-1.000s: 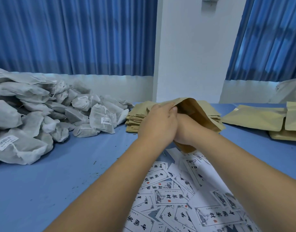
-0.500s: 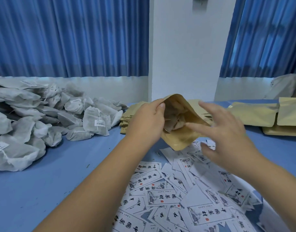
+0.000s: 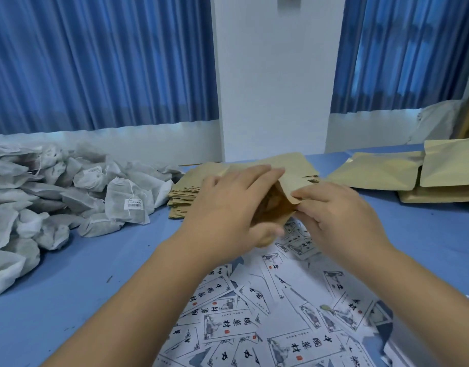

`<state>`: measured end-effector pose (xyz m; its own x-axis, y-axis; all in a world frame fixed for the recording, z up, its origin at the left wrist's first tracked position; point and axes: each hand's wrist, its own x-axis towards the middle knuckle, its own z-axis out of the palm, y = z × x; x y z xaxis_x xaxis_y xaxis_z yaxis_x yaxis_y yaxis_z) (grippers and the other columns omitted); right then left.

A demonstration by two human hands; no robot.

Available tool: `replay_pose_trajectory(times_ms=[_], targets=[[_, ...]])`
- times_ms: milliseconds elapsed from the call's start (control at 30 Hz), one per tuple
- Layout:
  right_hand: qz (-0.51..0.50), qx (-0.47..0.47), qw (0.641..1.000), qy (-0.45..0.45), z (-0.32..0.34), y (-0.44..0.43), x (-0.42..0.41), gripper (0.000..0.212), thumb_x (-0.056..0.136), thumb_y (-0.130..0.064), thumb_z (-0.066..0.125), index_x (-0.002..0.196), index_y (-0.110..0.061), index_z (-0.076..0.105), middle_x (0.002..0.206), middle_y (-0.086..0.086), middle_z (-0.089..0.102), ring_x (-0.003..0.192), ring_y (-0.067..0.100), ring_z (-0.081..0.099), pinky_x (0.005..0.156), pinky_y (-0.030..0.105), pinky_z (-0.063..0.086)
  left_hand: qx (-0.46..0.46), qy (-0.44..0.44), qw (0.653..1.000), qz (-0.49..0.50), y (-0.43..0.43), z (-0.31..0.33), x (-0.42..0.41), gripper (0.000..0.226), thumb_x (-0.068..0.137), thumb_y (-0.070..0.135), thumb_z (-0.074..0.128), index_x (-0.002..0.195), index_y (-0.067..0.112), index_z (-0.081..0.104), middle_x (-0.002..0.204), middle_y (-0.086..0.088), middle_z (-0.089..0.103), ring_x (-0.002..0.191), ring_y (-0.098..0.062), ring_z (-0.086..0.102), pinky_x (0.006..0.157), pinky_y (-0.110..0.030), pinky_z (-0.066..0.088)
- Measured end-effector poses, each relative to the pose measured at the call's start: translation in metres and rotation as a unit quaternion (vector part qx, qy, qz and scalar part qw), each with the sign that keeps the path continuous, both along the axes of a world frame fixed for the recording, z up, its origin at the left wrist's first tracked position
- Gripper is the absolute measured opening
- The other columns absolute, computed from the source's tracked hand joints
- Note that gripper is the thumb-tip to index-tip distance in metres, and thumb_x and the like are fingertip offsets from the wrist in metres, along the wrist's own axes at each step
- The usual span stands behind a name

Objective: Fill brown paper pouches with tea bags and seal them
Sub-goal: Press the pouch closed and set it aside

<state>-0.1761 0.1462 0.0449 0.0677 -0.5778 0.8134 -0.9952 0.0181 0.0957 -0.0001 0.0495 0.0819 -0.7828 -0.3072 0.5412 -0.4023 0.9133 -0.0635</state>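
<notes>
Both my hands hold one brown paper pouch (image 3: 291, 178) above the middle of the blue table (image 3: 69, 282). My left hand (image 3: 228, 207) grips its left side, fingers over the top and thumb below. My right hand (image 3: 334, 210) pinches the pouch's mouth edge at the right. The mouth gapes between the hands and a dark filling shows inside. A heap of grey-white tea bags (image 3: 56, 194) with strings and tags lies at the left. A stack of flat brown pouches (image 3: 188, 189) sits behind my left hand.
Several printed white labels (image 3: 281, 327) with black characters lie scattered on the table in front of me. Filled brown pouches (image 3: 413, 173) lie at the right rear. Blue curtains and a white pillar stand behind the table.
My right hand came back to the pouch from open air and now pinches its mouth edge. The pouch has dropped lower and its mouth has narrowed.
</notes>
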Motion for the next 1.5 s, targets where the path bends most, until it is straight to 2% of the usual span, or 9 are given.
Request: replay_pose_trajectory(times_ms=[133, 333, 533, 700, 867, 1167, 1267, 1367, 1500], targets=[[-0.008, -0.020, 1.000, -0.010, 0.001, 0.003, -0.011, 0.021, 0.084, -0.019, 0.063, 0.071, -0.007, 0.074, 0.083, 0.003, 0.073, 0.067, 0.031, 0.066, 0.059, 0.042, 0.053, -0.045, -0.051, 0.996, 0.049, 0.002, -0.011, -0.005, 0.098, 0.055, 0.080, 0.064, 0.139, 0.036, 0.036, 0.137, 0.014, 0.042, 0.123, -0.014, 0.044, 0.098, -0.038, 0.027], [-0.035, -0.005, 0.998, -0.045, -0.003, 0.011, -0.024, 0.019, 0.089, -0.019, 0.064, 0.076, -0.007, 0.071, 0.079, 0.003, 0.069, 0.066, 0.032, 0.062, 0.055, 0.039, 0.050, -0.082, 0.038, 0.996, 0.007, 0.000, -0.034, -0.011, 0.043, 0.066, 0.011, 0.084, 0.107, 0.017, 0.072, 0.110, 0.000, 0.071, 0.094, -0.025, 0.068, 0.077, -0.039, 0.052], [-0.001, 0.042, 0.999, -0.005, 0.000, 0.019, -0.025, 0.009, 0.079, -0.018, 0.074, 0.070, -0.015, 0.074, 0.082, -0.004, 0.070, 0.063, 0.023, 0.063, 0.063, 0.032, 0.047, -0.083, 0.034, 0.994, -0.058, -0.014, -0.047, -0.009, 0.038, 0.052, -0.017, 0.076, 0.085, 0.002, 0.075, 0.084, -0.008, 0.075, 0.077, -0.031, 0.071, 0.062, -0.044, 0.058], [0.029, 0.115, 0.991, -0.054, 0.001, 0.018, -0.013, 0.027, 0.066, -0.012, 0.077, 0.082, -0.015, 0.055, 0.096, 0.000, 0.051, 0.070, 0.026, 0.051, 0.067, 0.030, 0.036, 0.067, 0.010, 0.997, -0.034, -0.019, -0.060, -0.003, 0.039, 0.086, -0.002, 0.054, 0.117, 0.017, 0.068, 0.106, -0.005, 0.072, 0.094, -0.031, 0.067, 0.072, -0.039, 0.056], [0.015, 0.309, 0.949, -0.055, -0.014, 0.012, -0.010, 0.036, 0.088, -0.029, 0.058, 0.121, -0.028, 0.045, 0.131, -0.016, 0.037, 0.099, 0.021, 0.051, 0.073, 0.032, 0.041, 0.151, -0.101, 0.983, 0.016, -0.026, -0.073, -0.002, 0.042, 0.098, 0.020, 0.042, 0.132, 0.043, 0.051, 0.121, 0.003, 0.065, 0.110, -0.023, 0.058, 0.084, -0.028, 0.047], [0.010, 0.414, 0.910, -0.037, -0.033, 0.000, -0.006, 0.028, 0.096, -0.010, 0.040, 0.108, -0.027, 0.059, 0.103, -0.004, 0.062, 0.126, 0.016, 0.041, 0.088, 0.037, 0.049, 0.208, -0.207, 0.956, -0.012, -0.013, -0.069, -0.007, 0.049, 0.102, 0.035, 0.036, 0.146, 0.051, 0.024, 0.146, 0.017, 0.043, 0.132, -0.012, 0.042, 0.104, -0.029, 0.037], [0.006, 0.410, 0.911, -0.050, -0.034, 0.000, -0.006, 0.025, 0.094, -0.009, 0.041, 0.099, -0.023, 0.060, 0.085, 0.002, 0.057, 0.111, 0.025, 0.055, 0.080, 0.036, 0.050, 0.212, -0.262, 0.941, 0.022, -0.008, -0.068, -0.014, 0.045, 0.104, 0.039, 0.032, 0.148, 0.044, 0.025, 0.157, 0.011, 0.026, 0.142, -0.015, 0.028, 0.115, -0.031, 0.025], [-0.015, 0.384, 0.922, -0.045, -0.032, 0.002, -0.004, 0.015, 0.092, -0.010, 0.043, 0.084, -0.020, 0.050, 0.075, 0.000, 0.045, 0.083, 0.027, 0.055, 0.056, 0.029, 0.034, 0.206, -0.241, 0.947, 0.055, -0.001, -0.064, -0.017, 0.041, 0.104, 0.037, 0.031, 0.144, 0.036, 0.039, 0.150, 0.007, 0.040, 0.135, -0.017, 0.039, 0.107, -0.031, 0.034], [-0.037, 0.324, 0.944, -0.050, -0.022, 0.008, -0.001, 0.018, 0.083, -0.006, 0.046, 0.092, -0.020, 0.050, 0.086, 0.000, 0.055, 0.073, 0.026, 0.049, 0.058, 0.030, 0.036, 0.123, -0.183, 0.968, 0.122, 0.004, -0.051, -0.009, 0.020, 0.098, 0.034, 0.042, 0.110, 0.030, 0.057, 0.111, 0.005, 0.063, 0.105, -0.022, 0.058, 0.072, -0.029, 0.043]])
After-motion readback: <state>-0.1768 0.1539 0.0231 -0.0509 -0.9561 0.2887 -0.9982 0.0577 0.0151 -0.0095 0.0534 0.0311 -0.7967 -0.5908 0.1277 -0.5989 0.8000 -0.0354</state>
